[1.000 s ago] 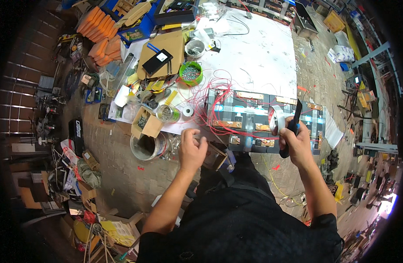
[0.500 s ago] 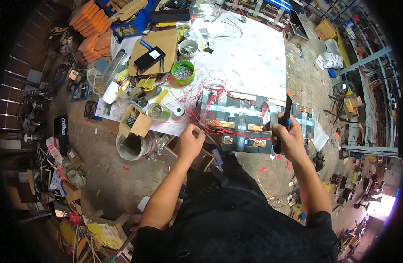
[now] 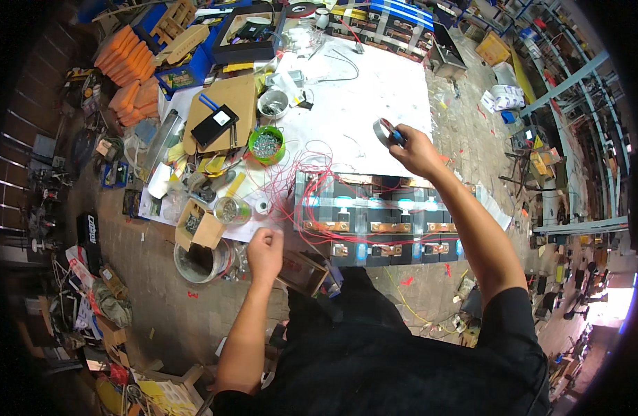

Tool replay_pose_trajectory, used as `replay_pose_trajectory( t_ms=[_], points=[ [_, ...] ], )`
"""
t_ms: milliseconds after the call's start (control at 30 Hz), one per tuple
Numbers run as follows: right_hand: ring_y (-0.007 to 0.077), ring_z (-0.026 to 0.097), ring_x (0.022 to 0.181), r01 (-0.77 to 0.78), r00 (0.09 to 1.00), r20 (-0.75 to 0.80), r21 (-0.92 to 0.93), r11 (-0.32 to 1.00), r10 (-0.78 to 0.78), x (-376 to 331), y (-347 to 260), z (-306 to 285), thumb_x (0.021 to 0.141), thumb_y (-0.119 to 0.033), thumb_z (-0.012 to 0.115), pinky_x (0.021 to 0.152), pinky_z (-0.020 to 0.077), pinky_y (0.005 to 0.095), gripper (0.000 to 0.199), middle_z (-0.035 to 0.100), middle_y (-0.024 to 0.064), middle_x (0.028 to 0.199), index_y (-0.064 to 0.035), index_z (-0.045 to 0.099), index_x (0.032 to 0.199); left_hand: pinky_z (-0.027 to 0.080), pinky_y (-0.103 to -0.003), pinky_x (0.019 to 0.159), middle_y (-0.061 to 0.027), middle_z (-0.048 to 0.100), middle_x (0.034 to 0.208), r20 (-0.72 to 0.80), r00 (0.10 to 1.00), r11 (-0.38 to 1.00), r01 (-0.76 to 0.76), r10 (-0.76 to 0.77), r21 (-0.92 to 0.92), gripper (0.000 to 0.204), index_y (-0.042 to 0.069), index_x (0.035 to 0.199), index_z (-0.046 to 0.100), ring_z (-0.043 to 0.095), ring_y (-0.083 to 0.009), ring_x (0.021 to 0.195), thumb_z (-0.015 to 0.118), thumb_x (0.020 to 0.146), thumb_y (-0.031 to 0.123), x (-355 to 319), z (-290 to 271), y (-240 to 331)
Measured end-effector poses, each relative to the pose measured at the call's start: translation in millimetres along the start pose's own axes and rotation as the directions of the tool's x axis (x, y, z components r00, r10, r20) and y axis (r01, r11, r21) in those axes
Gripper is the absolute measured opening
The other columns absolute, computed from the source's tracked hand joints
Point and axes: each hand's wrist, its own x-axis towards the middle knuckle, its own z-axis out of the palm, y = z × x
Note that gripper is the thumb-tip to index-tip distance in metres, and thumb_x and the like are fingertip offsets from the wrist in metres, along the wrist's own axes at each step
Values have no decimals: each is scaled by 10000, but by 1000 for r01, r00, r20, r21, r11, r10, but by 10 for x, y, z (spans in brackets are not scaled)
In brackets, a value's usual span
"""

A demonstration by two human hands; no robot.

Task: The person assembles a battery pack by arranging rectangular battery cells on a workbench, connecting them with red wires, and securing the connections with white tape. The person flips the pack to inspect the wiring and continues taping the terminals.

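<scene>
My right hand (image 3: pixel 417 151) is stretched out over the white tabletop (image 3: pixel 360 104), closed round a roll of tape (image 3: pixel 381 132) and a black and blue hand tool whose exact kind I cannot tell. Closer to me, my left hand (image 3: pixel 265 253) is curled with its fingertips pressed together, just off the table's front edge. Whatever it may pinch is too small to make out. Between the two hands lies a block of dark battery cells (image 3: pixel 381 218) with copper busbars and strips of clear tape. Thin red wires (image 3: pixel 312 194) are looped across its left end.
Left on the table stand a green bowl of small metal parts (image 3: pixel 267 144), a metal cup (image 3: pixel 229 210), a cardboard box (image 3: pixel 199 225) and a black device (image 3: pixel 215 126) on cardboard. A bucket (image 3: pixel 200 262) is below the front edge. Another battery block (image 3: pixel 385 31) sits at the back.
My right hand has moved forward from above the battery block to over the white tabletop, carrying the tape and tool. My left hand has shifted slightly left and closer to me.
</scene>
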Motion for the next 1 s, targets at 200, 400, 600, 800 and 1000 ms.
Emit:
replay_pose_trajectory(
  t_ms=[200,400,600,800,1000],
  points=[
    [407,740,982,-70,998,-25,-242,968,65,669,467,293,838,-201,710,881,573,484,469,766,222,1034,-93,723,1294,507,-286,529,-69,708,753,-20,994,976,106,-112,-189,186,-20,950,653,635,-115,590,704,1017,146,601,-208,8],
    [399,744,999,-86,996,-30,-378,922,81,836,785,368,867,-212,699,878,578,499,528,773,203,1056,-187,690,1395,454,-283,465,-111,727,824,-69,972,971,217,-224,-96,242,-1,1067,634,666,-151,579,662,1049,239,894,-194,-209],
    [389,743,1006,-131,991,-62,-476,870,116,921,753,245,891,-241,720,875,576,492,440,773,192,1074,-121,712,1314,510,-319,511,-99,706,764,-206,954,976,209,-216,-56,278,-27,982,649,648,-163,538,713,1012,241,586,-235,-534],
    [411,733,974,-87,988,-147,-311,946,42,939,880,270,917,-268,739,860,571,481,322,757,212,1017,-52,734,1156,513,-271,586,-28,671,827,-167,969,980,165,-181,-109,298,1,1062,669,614,-92,658,715,1053,295,-9,-237,-290],
    [310,715,792,72,997,24,-17,997,-72,113,121,405,924,-197,754,774,565,403,268,751,193,936,-6,739,1112,520,-253,668,6,646,923,200,962,912,245,-186,-328,429,-3,1196,691,617,-101,766,768,1015,379,-340,160,287]
  ],
)
